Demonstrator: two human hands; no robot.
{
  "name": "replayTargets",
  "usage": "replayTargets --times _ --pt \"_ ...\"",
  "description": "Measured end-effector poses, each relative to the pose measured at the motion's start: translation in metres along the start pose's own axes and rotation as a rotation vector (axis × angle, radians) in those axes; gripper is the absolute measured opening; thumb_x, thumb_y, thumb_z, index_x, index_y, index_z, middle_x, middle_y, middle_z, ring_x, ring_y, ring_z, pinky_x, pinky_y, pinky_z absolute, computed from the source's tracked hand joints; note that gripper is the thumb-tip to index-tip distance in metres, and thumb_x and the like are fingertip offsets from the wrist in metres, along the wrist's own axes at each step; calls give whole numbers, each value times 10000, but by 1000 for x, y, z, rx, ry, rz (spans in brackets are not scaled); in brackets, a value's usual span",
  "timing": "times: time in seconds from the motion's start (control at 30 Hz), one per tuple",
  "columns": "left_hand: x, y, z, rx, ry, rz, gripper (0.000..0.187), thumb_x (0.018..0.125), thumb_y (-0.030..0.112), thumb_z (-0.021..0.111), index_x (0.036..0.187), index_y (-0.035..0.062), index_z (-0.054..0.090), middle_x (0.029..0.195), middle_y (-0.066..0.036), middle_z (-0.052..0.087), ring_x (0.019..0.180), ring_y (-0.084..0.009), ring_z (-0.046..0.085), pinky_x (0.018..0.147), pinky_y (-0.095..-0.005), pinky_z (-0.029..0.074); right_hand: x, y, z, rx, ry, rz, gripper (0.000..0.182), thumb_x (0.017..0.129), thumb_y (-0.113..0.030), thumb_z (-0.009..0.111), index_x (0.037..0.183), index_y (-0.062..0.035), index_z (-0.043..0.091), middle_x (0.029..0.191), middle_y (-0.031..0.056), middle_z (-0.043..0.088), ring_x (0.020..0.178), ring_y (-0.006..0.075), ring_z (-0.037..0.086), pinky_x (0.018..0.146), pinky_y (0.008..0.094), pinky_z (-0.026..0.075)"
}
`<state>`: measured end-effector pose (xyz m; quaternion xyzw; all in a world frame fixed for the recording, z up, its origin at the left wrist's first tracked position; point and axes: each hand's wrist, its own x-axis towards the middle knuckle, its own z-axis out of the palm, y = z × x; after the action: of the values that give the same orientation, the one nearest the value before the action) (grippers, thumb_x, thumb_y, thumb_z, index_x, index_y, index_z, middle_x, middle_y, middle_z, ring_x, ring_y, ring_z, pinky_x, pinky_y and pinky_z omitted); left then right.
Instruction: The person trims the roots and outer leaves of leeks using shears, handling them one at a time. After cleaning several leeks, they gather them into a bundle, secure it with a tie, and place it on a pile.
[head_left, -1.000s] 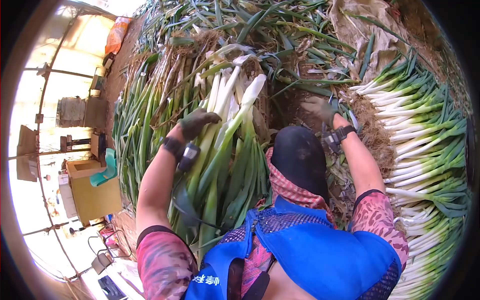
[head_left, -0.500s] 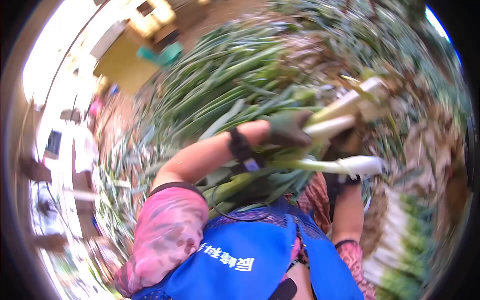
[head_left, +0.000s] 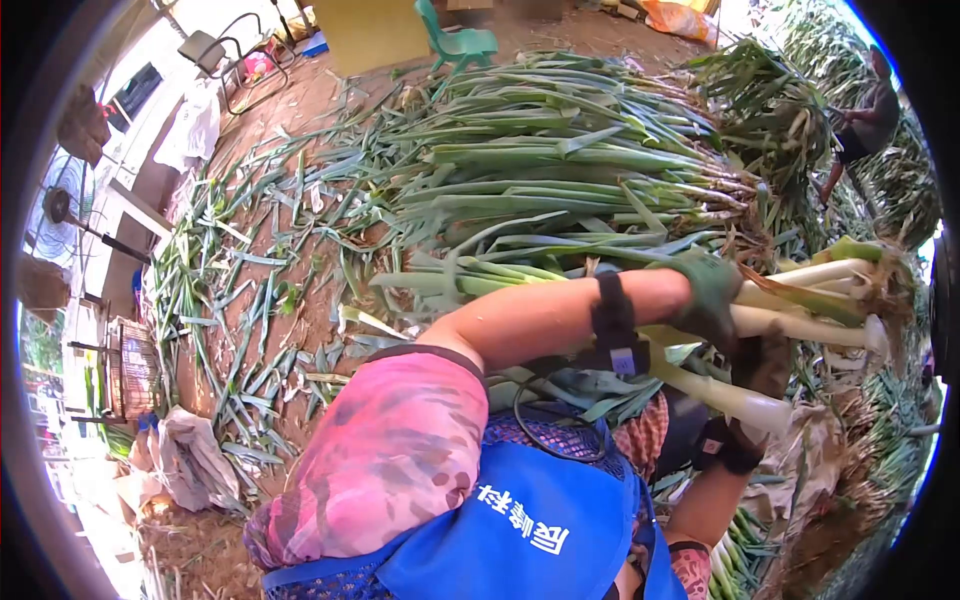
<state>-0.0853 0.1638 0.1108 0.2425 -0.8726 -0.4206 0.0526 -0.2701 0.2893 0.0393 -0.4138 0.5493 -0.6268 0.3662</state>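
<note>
My left hand (head_left: 708,295), in a green glove, is closed around several leeks (head_left: 800,322). Their white stalks and rooty ends point right. Under them, my right hand (head_left: 762,362), in a dark glove, touches or nearly touches the stalks; its fingers are mostly hidden. Another thick leek (head_left: 725,395) slants below my left forearm, its pale end crossing in front of my right hand and wrist. What supports this leek cannot be made out. Just beyond my hands lies a broad heap of leeks (head_left: 560,150), green leaves to the left and roots to the right.
Loose leaves (head_left: 270,290) litter the earth floor on the left. A green plastic chair (head_left: 460,42) stands at the back beside a yellow box-like block (head_left: 370,35). At upper right is another person (head_left: 872,115) near a leafy bundle (head_left: 755,105). A fan (head_left: 60,205) stands far left.
The view has swung and become sharper. My hands and the held leeks now sit farther right and lower in view. The other person has come into sight.
</note>
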Motion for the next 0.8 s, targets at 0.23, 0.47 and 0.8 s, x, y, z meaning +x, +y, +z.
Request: replayTargets --times 0.23,0.47,0.8 --pt "11 -60 -27 -431 -68 127 606 621 291 814 1146 41 644 992 -62 677 854 -167 635 779 -304 508 -2 18 -74 -343 248 -512 560 915 -147 615 1438 -74 430 1360 144 532 1240 288 523 1046 393 424" --pt "25 -41 -20 -408 -303 154 669 654 254 784 1230 -18 579 1024 -54 640 898 -142 584 817 -288 489 45 8 -54 -2121 74 122 215 941 -253 566 1021 -62 624 883 76 602 803 222 568 799 326 485" --pt "20 -31 -12 -434 -361 18 667 661 247 791 1230 -21 569 1010 -46 629 905 -143 583 823 -284 482 48 4 -95 -629 -208 -362 423 990 -277 518 1307 2 530 1248 228 592 1099 366 627 909 489 546"
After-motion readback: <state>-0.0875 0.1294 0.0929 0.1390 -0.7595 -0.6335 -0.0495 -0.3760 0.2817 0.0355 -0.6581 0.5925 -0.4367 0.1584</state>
